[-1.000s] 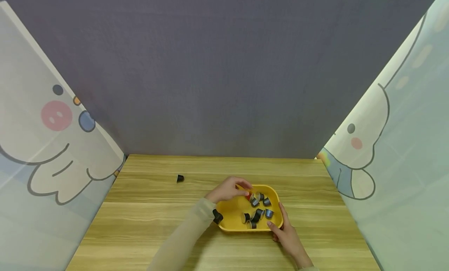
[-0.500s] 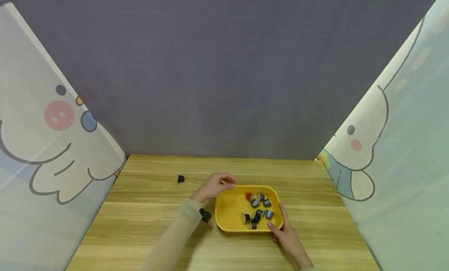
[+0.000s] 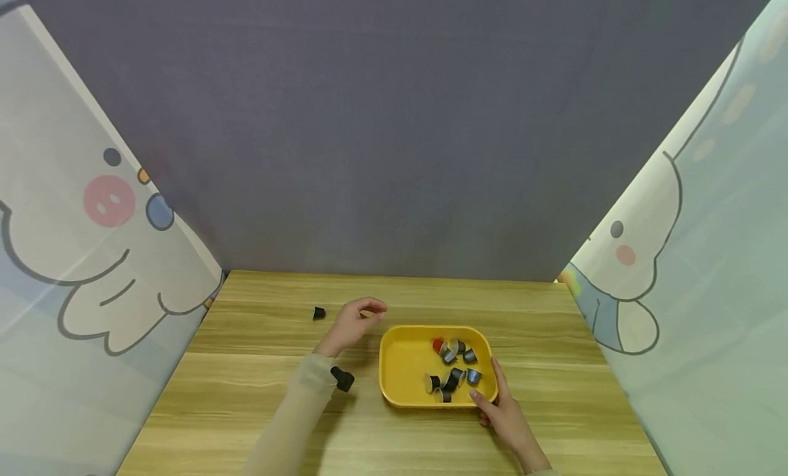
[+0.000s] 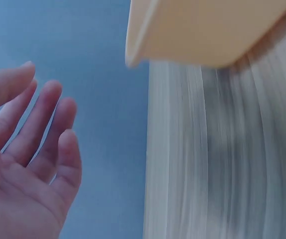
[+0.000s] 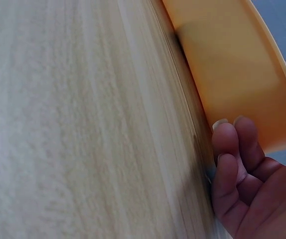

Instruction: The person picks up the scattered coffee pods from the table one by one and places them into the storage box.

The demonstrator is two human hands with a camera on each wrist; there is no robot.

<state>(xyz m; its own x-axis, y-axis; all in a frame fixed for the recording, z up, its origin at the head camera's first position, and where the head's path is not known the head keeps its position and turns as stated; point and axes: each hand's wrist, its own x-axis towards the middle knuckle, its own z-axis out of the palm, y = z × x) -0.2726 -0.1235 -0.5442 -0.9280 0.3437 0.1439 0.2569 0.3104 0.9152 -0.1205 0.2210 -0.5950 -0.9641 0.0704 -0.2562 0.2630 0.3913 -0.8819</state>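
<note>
A yellow tray [image 3: 403, 402] rests on the table, with several dark and silvery coffee capsules [image 3: 473, 377] and a red capsule [image 3: 438, 345] in its right half. My right hand [image 3: 506, 416] grips the tray's front right corner, thumb over the rim. In the right wrist view, its curled fingers [image 5: 226, 142] lie against the outer wall. To the left of the tray, my left hand [image 3: 352, 323] is in the air with loosely bent fingers and holds nothing; its palm shows bare in the left wrist view. A single black capsule [image 3: 319, 313] lies on the table just beyond that hand's left side.
The wooden table [image 3: 258, 380] ends at a dark grey curtain [image 3: 394, 154] behind. Cartoon-printed cloth walls [image 3: 695, 312] close in both sides. A small black device [image 3: 342, 379] is strapped to the left wrist.
My left hand has let go of the red capsule inside the tray and moved left, out past the rim toward the lone black capsule. The right hand keeps its grip.
</note>
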